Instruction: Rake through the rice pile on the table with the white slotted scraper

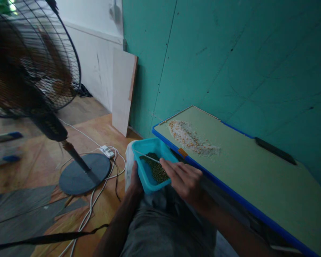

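A small turquoise tray (145, 148) holding dark green beans (156, 169) rests on my lap beside the table edge. My left hand (136, 178) grips the tray's near left side from below, fingers mostly hidden. My right hand (184, 178) is closed in a pinch on a thin metal tool (147, 155), perhaps tweezers, whose tip reaches over the beans. A white cloth or bag (128, 164) hangs under the tray at its left.
A green table (256, 178) with a blue rim carries a spread of pale grains (192, 139) and a dark bar (275, 150) by the teal wall. A standing fan (32, 71), its round base (82, 174), cables and a leaning board (123, 92) stand on the wooden floor.
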`<control>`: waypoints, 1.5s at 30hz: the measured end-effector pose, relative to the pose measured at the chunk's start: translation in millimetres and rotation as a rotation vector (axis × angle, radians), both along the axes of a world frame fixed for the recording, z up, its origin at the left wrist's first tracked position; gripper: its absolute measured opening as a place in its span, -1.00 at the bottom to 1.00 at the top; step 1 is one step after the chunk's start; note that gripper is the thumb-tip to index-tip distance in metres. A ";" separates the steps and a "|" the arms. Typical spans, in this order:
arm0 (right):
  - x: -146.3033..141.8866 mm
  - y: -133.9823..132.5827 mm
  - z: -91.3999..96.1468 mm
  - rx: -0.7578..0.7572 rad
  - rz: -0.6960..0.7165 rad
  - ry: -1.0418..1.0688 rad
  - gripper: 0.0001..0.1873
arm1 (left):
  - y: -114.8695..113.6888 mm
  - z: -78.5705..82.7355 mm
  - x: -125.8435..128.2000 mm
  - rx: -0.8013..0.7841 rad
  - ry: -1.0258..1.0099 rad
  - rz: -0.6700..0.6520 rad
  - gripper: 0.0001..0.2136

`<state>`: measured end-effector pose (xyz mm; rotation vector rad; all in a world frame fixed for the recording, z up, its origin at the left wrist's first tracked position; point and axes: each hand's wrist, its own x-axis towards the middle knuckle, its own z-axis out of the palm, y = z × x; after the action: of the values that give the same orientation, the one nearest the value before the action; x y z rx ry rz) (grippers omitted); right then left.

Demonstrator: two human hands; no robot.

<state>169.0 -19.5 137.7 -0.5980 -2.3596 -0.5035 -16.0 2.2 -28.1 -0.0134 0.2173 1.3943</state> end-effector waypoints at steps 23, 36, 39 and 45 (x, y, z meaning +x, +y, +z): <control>15.9 57.1 74.4 -0.131 -0.292 0.471 -0.70 | 5.3 -21.1 -5.6 -0.048 -0.016 -0.012 -0.58; 33.5 111.4 76.8 -0.368 -0.379 0.482 -0.70 | 6.0 -25.9 -5.2 0.040 -0.026 -0.046 -0.48; 38.8 114.6 77.4 -0.350 -0.424 0.454 -0.70 | 6.6 -27.0 -4.8 0.051 -0.031 -0.045 -0.48; 45.6 120.3 75.9 -0.344 -0.461 0.431 -0.70 | 5.2 -25.7 -5.3 0.072 -0.031 -0.067 -0.46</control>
<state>214.6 100.9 213.5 -1.2860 -1.8997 -0.1329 -21.3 7.4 -53.8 0.0320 0.1404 1.3339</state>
